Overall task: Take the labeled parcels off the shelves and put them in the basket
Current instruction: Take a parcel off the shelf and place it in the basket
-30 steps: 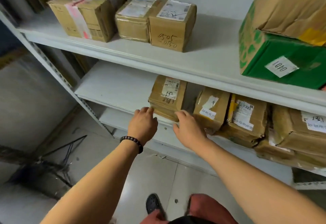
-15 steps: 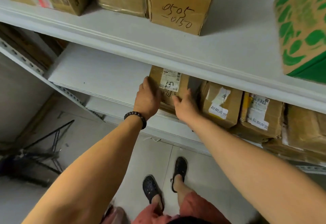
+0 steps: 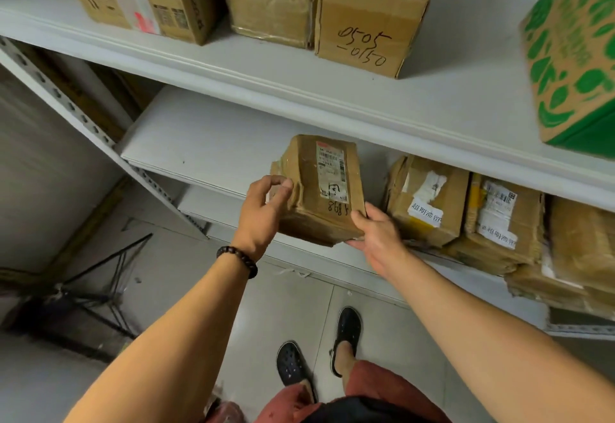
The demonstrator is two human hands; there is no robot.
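A crumpled brown cardboard parcel with a white label and handwritten digits is held out in front of the middle shelf. My left hand grips its left side, thumb and fingers curled round the edge. My right hand holds its lower right corner from below. More labeled brown parcels sit in a row on the same shelf to the right. No basket is in view.
The upper shelf carries several cartons, one marked 0505-0150, and a green-printed box at the right. A perforated metal upright runs down the left. A black wire stand lies on the tiled floor.
Both hands reached to the parcel on the middle shelf, took hold of it and pulled it forward off the shelf edge. The camera has moved closer to the shelves.
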